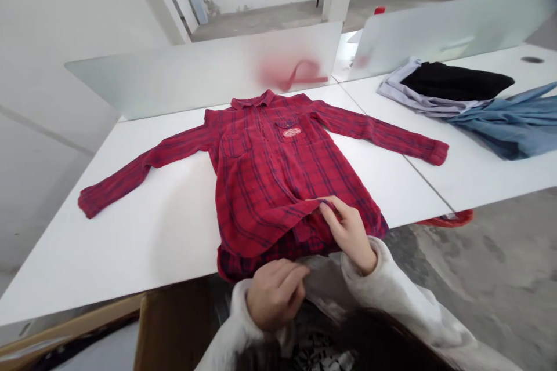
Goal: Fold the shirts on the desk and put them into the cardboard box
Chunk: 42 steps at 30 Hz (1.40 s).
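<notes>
White table (pixel 130 243) bears a red plaid shirt (pixel 270 174), flat, sleeves spread, its hem at the grip. Ahead and right of the grip, an adjoining white table (pixel 478 185) carries folded clothes (pixel 452 87) and a blue denim garment (pixel 509 124).

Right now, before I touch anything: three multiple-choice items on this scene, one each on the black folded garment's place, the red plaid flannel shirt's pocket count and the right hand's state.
1. Where is the black folded garment?
A) Under the shirt
B) On the white table, right of the shirt in view
C) On the floor

2. How many chest pockets show on the red plaid shirt?
A) Four
B) Three
C) Two

3. What is the right hand doing?
A) Fingertips on the shirt's folded-over front
B) Gripping a cuff
C) Resting on the blue garment

1: B, it lies on a lilac garment on the tabletop.
2: C, one pocket shows on each side of the placket.
3: A, the fingers meet the fold near the hem.
</notes>
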### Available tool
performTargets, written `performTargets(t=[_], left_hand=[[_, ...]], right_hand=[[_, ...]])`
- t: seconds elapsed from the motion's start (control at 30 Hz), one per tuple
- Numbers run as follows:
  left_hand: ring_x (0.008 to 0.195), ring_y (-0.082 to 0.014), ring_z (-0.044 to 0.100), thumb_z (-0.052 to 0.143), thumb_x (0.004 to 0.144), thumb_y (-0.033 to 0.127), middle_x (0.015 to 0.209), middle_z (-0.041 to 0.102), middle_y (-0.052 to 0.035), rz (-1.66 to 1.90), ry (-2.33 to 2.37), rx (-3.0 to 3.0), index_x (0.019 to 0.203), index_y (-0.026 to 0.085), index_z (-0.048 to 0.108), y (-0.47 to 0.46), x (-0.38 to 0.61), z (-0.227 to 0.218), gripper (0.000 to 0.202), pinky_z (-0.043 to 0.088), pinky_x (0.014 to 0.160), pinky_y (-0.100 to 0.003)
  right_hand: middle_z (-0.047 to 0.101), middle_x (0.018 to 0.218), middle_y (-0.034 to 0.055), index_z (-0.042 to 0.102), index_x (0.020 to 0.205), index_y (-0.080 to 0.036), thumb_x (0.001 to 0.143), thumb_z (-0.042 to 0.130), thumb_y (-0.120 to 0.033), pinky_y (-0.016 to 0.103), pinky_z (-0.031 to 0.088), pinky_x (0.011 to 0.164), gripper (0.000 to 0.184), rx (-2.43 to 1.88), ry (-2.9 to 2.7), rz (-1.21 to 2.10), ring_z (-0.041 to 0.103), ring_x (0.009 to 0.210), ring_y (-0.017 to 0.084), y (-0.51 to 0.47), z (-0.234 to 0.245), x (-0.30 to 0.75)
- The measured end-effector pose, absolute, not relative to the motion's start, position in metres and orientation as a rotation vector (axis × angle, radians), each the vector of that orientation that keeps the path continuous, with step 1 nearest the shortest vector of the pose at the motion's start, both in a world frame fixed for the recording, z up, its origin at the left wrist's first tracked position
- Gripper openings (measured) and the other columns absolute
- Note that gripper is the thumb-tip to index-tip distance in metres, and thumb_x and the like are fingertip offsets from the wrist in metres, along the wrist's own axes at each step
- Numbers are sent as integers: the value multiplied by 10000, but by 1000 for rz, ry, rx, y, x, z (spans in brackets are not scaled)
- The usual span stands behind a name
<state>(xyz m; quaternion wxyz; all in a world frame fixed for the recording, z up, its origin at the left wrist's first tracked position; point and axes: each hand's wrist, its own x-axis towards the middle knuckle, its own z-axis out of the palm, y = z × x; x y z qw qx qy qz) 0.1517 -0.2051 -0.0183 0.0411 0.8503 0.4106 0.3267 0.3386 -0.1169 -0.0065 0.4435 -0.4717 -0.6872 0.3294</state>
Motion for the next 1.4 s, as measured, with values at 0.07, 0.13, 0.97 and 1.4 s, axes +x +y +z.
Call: performTargets(t=[0.07, 0.13, 0.97, 1.4], left_hand=[[966, -184, 624, 448, 855, 96, 1053, 684, -107, 944, 1413, 2613, 1142, 109, 575, -199, 172, -30, 315, 517, 848, -297], [1035, -229, 599, 469, 872, 136, 1159, 639, -140, 892, 1616, 2597, 1238, 103, 520, -189, 180, -42, 371, 517, 865, -359], [584, -125, 609, 536, 840, 450, 750, 690, -41, 1143, 1658, 1204, 883, 181, 603, -230, 90, 2, 280, 501, 562, -224], [1155, -219, 552, 253, 910, 152, 1251, 594, -137, 112, 2377, 2049, 1263, 105, 499, -38, -17, 21, 433, 415, 978, -355]], right_hand=[[715, 894, 9, 650, 1047, -253, 927, 461, -328, 263, 542, 694, 236, -1150, -1711, 810, 676, 768, 162, -118, -4, 337], [716, 907, 17, 648, 1054, -233, 931, 457, -316, 253, 539, 702, 242, -1107, -1770, 809, 677, 764, 154, -121, -2, 337], [623, 1228, 69, 647, 1123, -176, 943, 377, -202, 336, 516, 930, 326, -657, -2637, 150, 617, 1074, 177, -130, -26, 375], [584, 1283, 77, 580, 1244, -172, 952, 415, -253, 448, 361, 1076, 345, -727, -2595, 131, 481, 1244, 207, -109, 15, 319]])
